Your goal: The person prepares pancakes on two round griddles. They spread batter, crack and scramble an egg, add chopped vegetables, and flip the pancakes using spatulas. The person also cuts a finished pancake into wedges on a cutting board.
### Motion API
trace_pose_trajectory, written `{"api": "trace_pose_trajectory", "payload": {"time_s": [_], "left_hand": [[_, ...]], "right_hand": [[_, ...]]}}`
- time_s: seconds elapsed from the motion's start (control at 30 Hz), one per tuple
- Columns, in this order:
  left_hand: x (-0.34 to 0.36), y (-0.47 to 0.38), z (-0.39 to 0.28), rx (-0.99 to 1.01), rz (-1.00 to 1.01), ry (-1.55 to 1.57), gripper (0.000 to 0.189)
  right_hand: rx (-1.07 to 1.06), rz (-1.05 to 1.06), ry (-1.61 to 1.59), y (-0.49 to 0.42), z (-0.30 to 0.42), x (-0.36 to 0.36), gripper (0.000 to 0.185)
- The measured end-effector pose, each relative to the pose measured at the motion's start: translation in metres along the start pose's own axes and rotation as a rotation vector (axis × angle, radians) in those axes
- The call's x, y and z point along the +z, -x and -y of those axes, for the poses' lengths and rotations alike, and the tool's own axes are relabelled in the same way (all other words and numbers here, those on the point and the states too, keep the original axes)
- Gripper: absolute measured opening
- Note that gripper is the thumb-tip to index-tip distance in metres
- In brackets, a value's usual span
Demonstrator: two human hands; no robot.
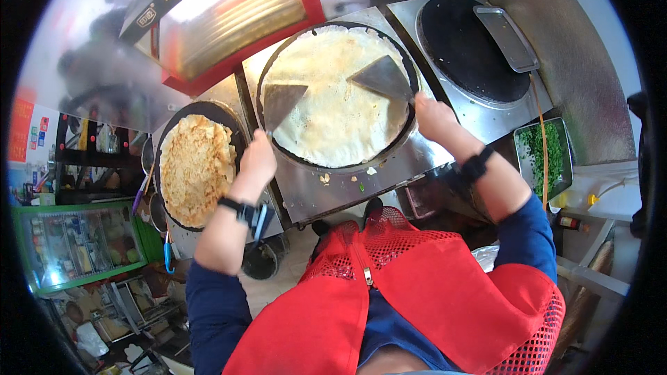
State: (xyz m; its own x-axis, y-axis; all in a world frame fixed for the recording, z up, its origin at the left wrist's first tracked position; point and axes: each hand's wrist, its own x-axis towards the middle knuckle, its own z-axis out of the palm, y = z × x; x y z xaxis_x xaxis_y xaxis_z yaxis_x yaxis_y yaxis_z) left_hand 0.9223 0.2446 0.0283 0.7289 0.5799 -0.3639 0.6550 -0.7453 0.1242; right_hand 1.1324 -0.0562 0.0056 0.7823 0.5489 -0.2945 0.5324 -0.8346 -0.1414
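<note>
A large pale crepe [333,114] covers most of the round black griddle in the middle. My left hand [258,161] grips the handle of a wide metal spatula [284,104], whose blade lies over the crepe's left side. In my right hand [435,117] is a second wide metal spatula [383,77], its blade over the crepe's upper right part. Whether the blades touch the crepe I cannot tell. Left of my left hand, a browned folded flatbread [195,172] rests on another round griddle [237,138].
At the right is a third black griddle [453,41] with a metal tray [508,39] on its edge. Chopped greens [542,151] fill a metal pan. A red-framed glass warmer [234,15] stands behind. Crumbs [324,179] lie on the steel front edge.
</note>
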Motion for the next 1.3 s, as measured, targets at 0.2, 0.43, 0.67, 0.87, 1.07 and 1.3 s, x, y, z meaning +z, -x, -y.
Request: {"api": "trace_pose_trajectory", "payload": {"time_s": [0.2,0.43,0.67,0.87,1.07,1.3], "left_hand": [[0.030,0.026,0.002,-0.008,0.099,-0.021,0.015],[0.059,0.064,0.009,0.045,0.166,-0.114,0.019],[0.073,0.064,0.025,0.111,0.121,0.026,0.020],[0.070,0.117,0.035,0.013,0.242,1.511,0.024],[0.065,0.093,0.044,-0.004,0.072,1.004,0.030],[0.021,-0.013,0.040,0.255,-0.270,0.596,0.033]], "right_hand": [[-0.002,0.068,-0.002,0.033,-0.009,0.022,0.025],[0.033,0.188,0.068,0.066,-0.005,0.048,0.017],[-0.013,0.037,-0.039,0.082,-0.004,0.063,0.017],[0.066,0.274,-1.217,0.093,-0.023,0.040,0.035],[0.212,0.378,-1.489,0.112,0.004,0.029,0.038],[0.038,0.675,-1.240,0.135,0.033,0.025,0.038]]}}
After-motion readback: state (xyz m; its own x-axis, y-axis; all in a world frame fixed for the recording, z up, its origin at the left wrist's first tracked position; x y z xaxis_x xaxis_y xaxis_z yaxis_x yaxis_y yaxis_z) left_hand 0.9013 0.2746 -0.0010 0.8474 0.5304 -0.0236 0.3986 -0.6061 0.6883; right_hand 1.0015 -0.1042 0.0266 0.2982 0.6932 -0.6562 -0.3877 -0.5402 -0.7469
